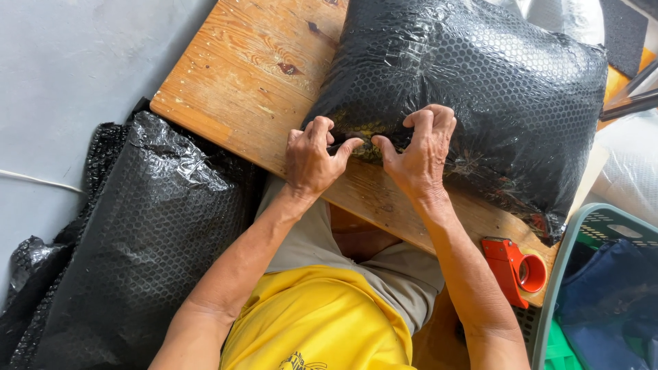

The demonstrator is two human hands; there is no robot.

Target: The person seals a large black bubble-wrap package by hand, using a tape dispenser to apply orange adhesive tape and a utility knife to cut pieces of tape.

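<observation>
Both hands claw into the near edge of a black bubble-wrapped parcel [466,89], fingers bent and tips pressed into the wrap. The left hand [312,159] and the right hand [419,154] sit side by side with thumbs angled toward each other, nearly meeting at the parcel's lower rim. The hands pinch the wrap rather than closing around anything.

The parcel, plump and pillow-shaped, lies directly beyond the fingertips and spreads up and to the right of them, covering much of a worn wooden board [247,75] that rests across the person's lap. Its glossy skin shows clear tape over the bubbles.

To the left of the board, a large roll of black bubble wrap [144,240] leans on the grey floor [75,75], well apart from the hands. At the lower right, a pale green plastic basket [565,260] holds dark blue fabric [610,294].

On the board's near right corner, just beside the right forearm, lies a red tape dispenser [514,268], untouched. The person wears a yellow shirt [322,322] and grey shorts [315,240].
</observation>
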